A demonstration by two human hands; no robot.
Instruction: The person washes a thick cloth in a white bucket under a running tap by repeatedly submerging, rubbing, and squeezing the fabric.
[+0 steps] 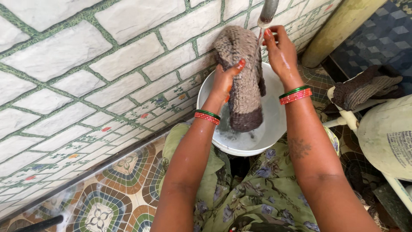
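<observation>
While my left hand [224,81] grips a wet knitted cloth [242,77] hanging over a white tub [274,124], my right hand [279,49] clasps the tap [268,13] above it.

Single view only, head-worn camera. Looks steeply down and forward over wearer's own forearms and green floral-print lap [257,202]. Close range: arms fill lower centre of frame, round white plastic basin [274,116] sits mid-frame just past knees. Faces pale stone-pattern tiled wall [86,64], which fills upper left. Patterned floor tiles [111,197] run along lower left edge. Grey metal tap spout [268,10] cut off by top edge. No second view, so no shared area.
</observation>
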